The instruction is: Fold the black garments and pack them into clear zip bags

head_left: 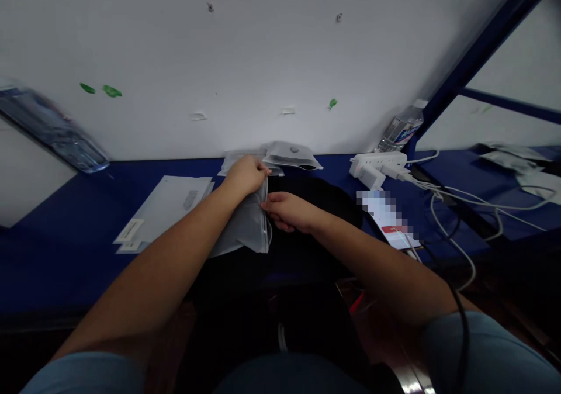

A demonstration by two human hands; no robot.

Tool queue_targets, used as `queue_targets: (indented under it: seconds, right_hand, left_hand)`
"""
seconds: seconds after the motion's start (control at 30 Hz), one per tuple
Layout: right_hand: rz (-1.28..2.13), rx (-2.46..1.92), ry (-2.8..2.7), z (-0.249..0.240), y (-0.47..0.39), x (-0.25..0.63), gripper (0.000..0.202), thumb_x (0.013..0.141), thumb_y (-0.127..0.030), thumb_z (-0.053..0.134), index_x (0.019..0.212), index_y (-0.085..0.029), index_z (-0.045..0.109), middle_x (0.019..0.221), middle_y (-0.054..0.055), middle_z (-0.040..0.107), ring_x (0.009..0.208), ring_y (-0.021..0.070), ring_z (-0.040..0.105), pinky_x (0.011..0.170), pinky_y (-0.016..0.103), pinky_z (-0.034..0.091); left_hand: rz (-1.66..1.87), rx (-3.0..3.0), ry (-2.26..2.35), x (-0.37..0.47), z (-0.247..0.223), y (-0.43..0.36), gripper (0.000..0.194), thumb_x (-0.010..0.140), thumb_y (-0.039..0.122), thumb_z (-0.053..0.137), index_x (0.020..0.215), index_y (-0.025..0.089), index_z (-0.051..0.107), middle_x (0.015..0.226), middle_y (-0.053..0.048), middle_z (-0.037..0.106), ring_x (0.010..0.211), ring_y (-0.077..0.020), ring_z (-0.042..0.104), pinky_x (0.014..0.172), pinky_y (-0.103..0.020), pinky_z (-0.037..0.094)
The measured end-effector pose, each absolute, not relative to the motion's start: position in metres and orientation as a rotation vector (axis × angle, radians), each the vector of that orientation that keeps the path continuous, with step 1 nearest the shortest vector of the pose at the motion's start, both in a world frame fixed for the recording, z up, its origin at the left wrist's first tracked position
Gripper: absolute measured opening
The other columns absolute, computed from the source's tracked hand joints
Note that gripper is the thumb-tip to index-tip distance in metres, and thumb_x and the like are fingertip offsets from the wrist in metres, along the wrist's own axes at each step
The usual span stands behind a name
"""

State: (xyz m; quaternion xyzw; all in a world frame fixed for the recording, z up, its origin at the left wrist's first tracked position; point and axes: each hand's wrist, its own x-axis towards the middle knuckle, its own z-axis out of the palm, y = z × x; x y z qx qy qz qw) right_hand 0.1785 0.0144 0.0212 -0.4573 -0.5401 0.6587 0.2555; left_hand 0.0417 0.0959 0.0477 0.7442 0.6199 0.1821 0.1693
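A frosted plastic zip bag (245,224) lies partly over black fabric (315,195) at the table's middle, its zip edge running down the right side. My left hand (248,175) is closed on the upper end of that edge. Lower down, my right hand (287,210) pinches the same edge between thumb and finger. Left of the bag are flat frosted bags (170,201) with white labels at their lower ends. Behind my hands, more frosted bags (291,154) rest against the wall.
At the right stand a white power strip (379,161) with cables, a lit phone (392,221) and a water bottle (403,126). Another bottle (56,128) leans at the far left. A white wall (263,61) rises behind the blue table (56,236).
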Motion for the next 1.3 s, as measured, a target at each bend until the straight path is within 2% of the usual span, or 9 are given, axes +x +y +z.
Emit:
queue_targets:
  seconds: [0.27,0.43,0.63,0.9,1.3]
  right_hand:
    - [1.864,-1.22,-1.516,0.023,0.011,0.18,0.026,0.098,-0.018,0.047,0.072,-0.022,0.041,0.052,-0.01,0.041,0.03,0.0044,0.032,0.028,0.018,0.018]
    - [1.741,-1.213,-1.573,0.021,0.008,0.178,0.027,0.098,-0.019,0.048,0.071,-0.021,0.042,0.053,-0.01,0.041,0.031,0.0044,0.035,0.028,0.017,0.021]
    - [1.822,-1.248,-1.606,0.025,0.008,0.181,0.028,0.097,-0.017,0.049,0.07,-0.021,0.041,0.052,-0.01,0.041,0.031,0.0035,0.034,0.028,0.016,0.021]
    - [1.9,-1.22,-1.665,0.025,0.004,0.182,0.027,0.094,-0.021,0.053,0.07,-0.021,0.041,0.052,-0.01,0.043,0.031,0.0036,0.034,0.029,0.016,0.021]
    - [1.873,-1.32,-1.963,0.025,-0.006,0.181,0.024,0.093,-0.027,0.057,0.07,-0.019,0.053,0.052,-0.009,0.046,0.035,0.0051,0.04,0.03,0.016,0.03]
  left_hand:
    - [0.527,2.091,1.772,0.041,0.05,0.095,0.019,0.086,0.034,0.066,0.082,0.018,0.076,0.073,-0.005,0.071,0.072,-0.0183,0.063,0.07,-0.028,0.045]
    - [0.502,2.115,1.768,0.037,0.054,0.094,0.021,0.089,0.034,0.064,0.083,0.017,0.075,0.069,-0.001,0.067,0.068,-0.0143,0.057,0.066,-0.026,0.041]
    - [0.539,2.08,1.785,0.038,0.05,0.098,0.019,0.087,0.034,0.067,0.081,0.018,0.075,0.072,-0.005,0.069,0.069,-0.0174,0.06,0.069,-0.029,0.043]
    - [0.558,2.029,1.851,0.032,0.048,0.103,0.022,0.086,0.037,0.067,0.087,0.017,0.076,0.08,-0.009,0.073,0.078,-0.0216,0.064,0.075,-0.031,0.045]
    - [0.586,1.991,1.864,0.026,0.041,0.114,0.021,0.087,0.036,0.066,0.085,0.017,0.075,0.08,-0.009,0.073,0.076,-0.0207,0.064,0.073,-0.031,0.046]
